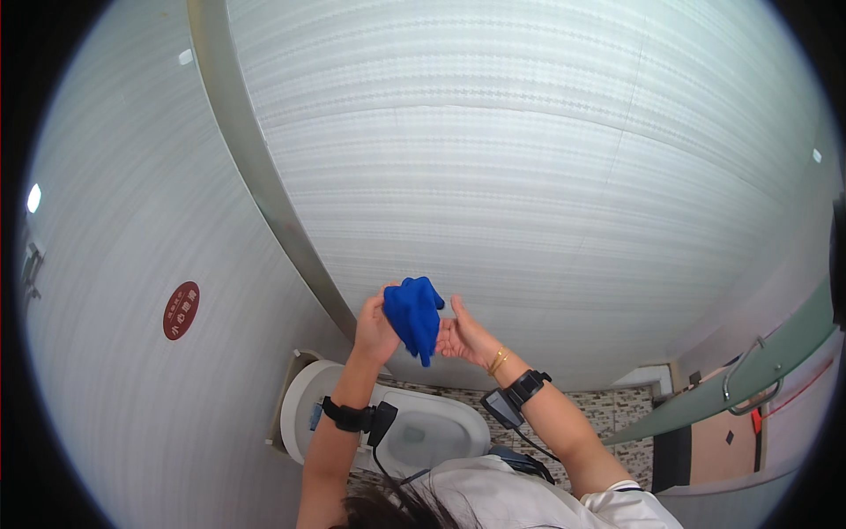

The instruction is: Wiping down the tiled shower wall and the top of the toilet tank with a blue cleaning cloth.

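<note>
A bunched blue cloth (411,316) is held up in front of me, above the toilet. My left hand (374,331) is closed on its left side, with some fingers hidden behind it. Just right of the cloth is my right hand (467,337), palm turned up, thumb raised and fingers apart. Its fingertips come close to the cloth's right edge; whether they touch it I cannot tell. Both wrists carry black straps with small box-shaped devices.
Below my hands stands a white toilet (480,432) with its tank (295,410) to the left. Pale patterned walls (529,176) rise ahead and at left, where a red oval sign (181,310) is stuck. A glass door (705,397) with a metal handle (749,406) stands at right.
</note>
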